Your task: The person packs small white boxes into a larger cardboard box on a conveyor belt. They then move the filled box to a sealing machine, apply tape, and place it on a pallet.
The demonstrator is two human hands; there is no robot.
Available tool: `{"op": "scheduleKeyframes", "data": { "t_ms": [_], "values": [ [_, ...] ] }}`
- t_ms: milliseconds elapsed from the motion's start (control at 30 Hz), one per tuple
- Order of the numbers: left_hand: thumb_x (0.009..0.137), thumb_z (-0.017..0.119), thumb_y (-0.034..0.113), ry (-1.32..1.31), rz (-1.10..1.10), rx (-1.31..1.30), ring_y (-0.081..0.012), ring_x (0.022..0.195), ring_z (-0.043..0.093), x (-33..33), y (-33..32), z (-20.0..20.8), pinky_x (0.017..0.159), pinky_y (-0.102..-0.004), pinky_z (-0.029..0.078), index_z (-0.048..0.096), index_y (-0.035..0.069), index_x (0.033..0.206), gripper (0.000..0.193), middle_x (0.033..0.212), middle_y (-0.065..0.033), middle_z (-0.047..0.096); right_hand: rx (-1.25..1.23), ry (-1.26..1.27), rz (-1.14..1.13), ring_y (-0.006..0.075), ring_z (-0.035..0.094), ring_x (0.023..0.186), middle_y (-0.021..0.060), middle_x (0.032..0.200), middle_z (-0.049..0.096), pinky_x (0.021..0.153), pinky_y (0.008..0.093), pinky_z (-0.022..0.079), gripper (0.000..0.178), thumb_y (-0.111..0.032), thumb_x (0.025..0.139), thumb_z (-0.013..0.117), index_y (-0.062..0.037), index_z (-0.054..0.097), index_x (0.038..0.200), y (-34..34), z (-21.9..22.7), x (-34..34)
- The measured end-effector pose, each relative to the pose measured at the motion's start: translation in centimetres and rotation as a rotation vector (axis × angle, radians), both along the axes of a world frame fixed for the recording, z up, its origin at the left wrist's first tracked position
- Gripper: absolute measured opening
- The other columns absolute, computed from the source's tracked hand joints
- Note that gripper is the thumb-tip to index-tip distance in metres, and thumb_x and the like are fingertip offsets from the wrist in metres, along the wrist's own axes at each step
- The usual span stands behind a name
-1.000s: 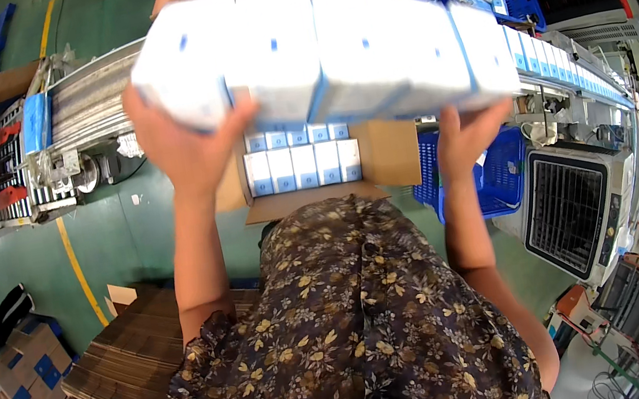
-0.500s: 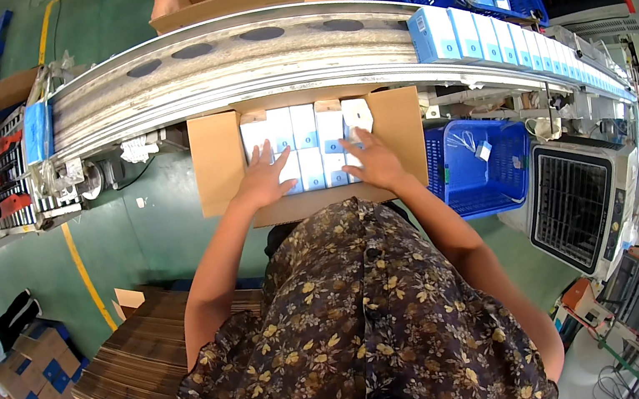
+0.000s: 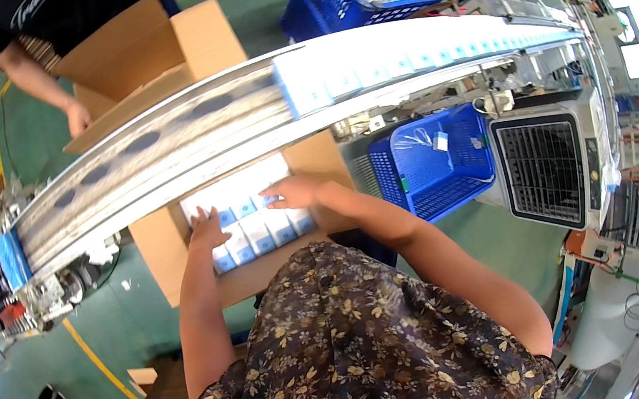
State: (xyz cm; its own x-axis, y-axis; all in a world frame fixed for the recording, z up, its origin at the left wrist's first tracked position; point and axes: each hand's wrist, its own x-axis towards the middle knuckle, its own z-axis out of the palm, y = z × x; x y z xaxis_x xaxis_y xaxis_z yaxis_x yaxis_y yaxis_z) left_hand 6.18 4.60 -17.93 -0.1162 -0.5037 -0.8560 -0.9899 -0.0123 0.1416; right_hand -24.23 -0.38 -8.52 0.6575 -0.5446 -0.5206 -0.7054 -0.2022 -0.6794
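In front of the dark floral shirt, the near cardboard box has its flaps spread and holds rows of white-and-blue cartons. The left hand lies on their left end, its grip loose, fingers spread. The right hand is over the other end; its fingertips blur, so I can't tell whether that grip pinches a carton. To the right sit a blue plastic basket and an air cooler. Beyond the box runs a conveyor bearing a carton row. Across it, a co-worker's hand is at an open cardboard box.
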Motion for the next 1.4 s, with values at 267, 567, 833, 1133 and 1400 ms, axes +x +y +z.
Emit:
{"op": "scheduleKeyframes", "data": {
  "t_ms": [267, 567, 833, 1133, 1400],
  "values": [
    [0.095, 0.059, 0.017, 0.721, 0.059, -0.517, -0.0350, 0.103, 0.063, -11.2, -4.3, 12.9, 0.087, -0.0421, 0.052, 0.063, 0.007, 0.123, 0.029, 0.118, -0.0148, 0.064, -0.967, -0.109, -0.935, 0.0344, 0.067, 0.097, 0.0178, 0.114, 0.068, 0.086, 0.0414, 0.053, 0.033, -0.018, 0.093, 0.066, -0.0028, 0.063, 0.122, -7.8, 11.9, -21.3],
    [0.087, 0.072, 0.037, 0.577, 0.580, -0.966, -0.0375, 0.098, 0.066, -13.5, -14.4, 20.2, 0.085, -0.0427, 0.053, 0.049, -0.005, 0.126, 0.062, 0.111, -0.0234, 0.066, -0.795, 0.369, -0.831, 0.0418, 0.064, 0.109, 0.0274, 0.120, 0.065, 0.093, 0.0449, 0.050, 0.090, -0.070, 0.083, 0.060, 0.0028, 0.049, 0.136, -15.3, 10.4, -19.6],
    [0.070, 0.082, 0.058, 0.455, 0.763, -1.004, -0.0387, 0.099, 0.068, -2.8, -12.9, 22.8, 0.086, -0.0420, 0.053, 0.049, -0.008, 0.118, 0.088, 0.104, -0.0266, 0.068, -0.629, -0.154, -0.827, 0.0382, 0.063, 0.112, 0.0221, 0.120, 0.065, 0.094, 0.0425, 0.048, 0.077, -0.055, 0.085, 0.071, -0.0023, 0.049, 0.136, -11.4, 12.4, -4.9],
    [0.075, 0.083, 0.046, 0.208, 0.413, -1.436, -0.0398, 0.105, 0.061, 1.6, 3.8, 39.2, 0.089, -0.0433, 0.050, 0.047, -0.005, 0.134, 0.086, 0.121, -0.0240, 0.058, -0.582, -0.544, -0.890, 0.0292, 0.064, 0.111, 0.0213, 0.122, 0.063, 0.094, 0.0385, 0.049, 0.071, -0.030, 0.088, 0.074, 0.0034, 0.039, 0.139, 3.8, 19.1, 0.1],
    [0.080, 0.078, 0.038, 0.250, 0.063, -0.424, -0.0386, 0.087, 0.065, 2.6, 13.2, 5.2, 0.078, -0.0453, 0.052, 0.069, -0.002, 0.097, 0.044, 0.090, -0.0210, 0.069, 0.077, 0.334, -0.150, 0.0369, 0.059, 0.118, 0.0202, 0.130, 0.061, 0.101, 0.0431, 0.045, 0.060, -0.053, 0.096, 0.056, -0.0050, 0.061, 0.130, 12.5, 2.1, -9.6]
  ]
}}
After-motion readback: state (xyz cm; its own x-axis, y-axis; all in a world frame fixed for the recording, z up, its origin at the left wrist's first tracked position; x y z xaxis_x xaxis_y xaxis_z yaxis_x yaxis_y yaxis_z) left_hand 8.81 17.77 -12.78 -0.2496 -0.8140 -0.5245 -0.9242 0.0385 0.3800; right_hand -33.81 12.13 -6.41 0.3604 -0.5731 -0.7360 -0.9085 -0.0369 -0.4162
